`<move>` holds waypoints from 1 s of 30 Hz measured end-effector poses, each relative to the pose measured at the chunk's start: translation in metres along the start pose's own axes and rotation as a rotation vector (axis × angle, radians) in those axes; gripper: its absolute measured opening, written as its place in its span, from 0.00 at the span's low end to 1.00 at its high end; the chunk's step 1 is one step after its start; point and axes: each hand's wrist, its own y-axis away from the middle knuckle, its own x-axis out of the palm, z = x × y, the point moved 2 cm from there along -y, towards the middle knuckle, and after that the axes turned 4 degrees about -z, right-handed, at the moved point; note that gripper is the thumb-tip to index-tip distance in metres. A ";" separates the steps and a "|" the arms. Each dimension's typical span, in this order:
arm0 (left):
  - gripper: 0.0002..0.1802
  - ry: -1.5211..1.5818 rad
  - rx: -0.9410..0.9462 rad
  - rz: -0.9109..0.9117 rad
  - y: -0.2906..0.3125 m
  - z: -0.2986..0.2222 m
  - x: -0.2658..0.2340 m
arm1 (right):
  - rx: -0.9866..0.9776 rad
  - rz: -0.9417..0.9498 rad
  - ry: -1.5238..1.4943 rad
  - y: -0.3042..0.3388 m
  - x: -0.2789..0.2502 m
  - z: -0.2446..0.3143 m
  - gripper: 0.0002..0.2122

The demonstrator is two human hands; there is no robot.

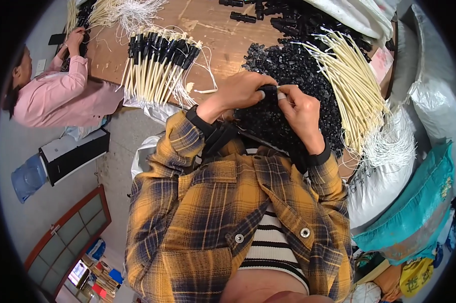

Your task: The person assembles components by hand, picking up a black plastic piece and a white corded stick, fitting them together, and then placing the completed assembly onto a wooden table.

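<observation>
My left hand (244, 90) is closed in a pinch on a small black plastic piece (270, 92) above a heap of small black plastic parts (268, 118). Close by on the right, my right hand (302, 108) pinches at the same piece, its fingertips almost meeting the left ones. A small pale tip shows between the two hands; I cannot tell what it belongs to. To the left lies a row of cream rods with black plastic fittings (159, 63) on their upper ends. A bundle of plain cream rods with white strings (351, 86) lies right of the heap.
The brown table (207, 22) carries larger black fittings (243, 17) at the back. A co-worker in a pink jacket (61, 98) sits at the left edge. White sacks (382, 189) and a teal sack (414, 202) stand at the right. More stringed rods (122, 12) lie far left.
</observation>
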 end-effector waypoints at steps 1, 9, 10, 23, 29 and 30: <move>0.23 -0.005 -0.011 0.007 0.000 -0.002 -0.001 | 0.001 0.001 0.000 -0.001 -0.001 0.001 0.04; 0.25 0.014 0.093 0.075 -0.001 -0.010 -0.008 | -0.080 0.216 -0.086 -0.007 0.000 0.013 0.07; 0.27 0.132 0.031 0.088 0.001 -0.008 -0.006 | -0.118 0.190 -0.053 -0.006 0.004 0.011 0.06; 0.09 0.234 0.402 -0.464 0.014 -0.018 -0.001 | -0.125 0.135 0.045 -0.002 -0.009 0.022 0.04; 0.09 0.369 0.388 -0.484 0.010 -0.017 -0.003 | -0.107 0.113 -0.011 -0.005 -0.012 0.019 0.04; 0.09 0.286 0.368 -0.521 0.011 -0.020 -0.003 | -0.099 0.118 -0.048 -0.004 -0.011 0.019 0.05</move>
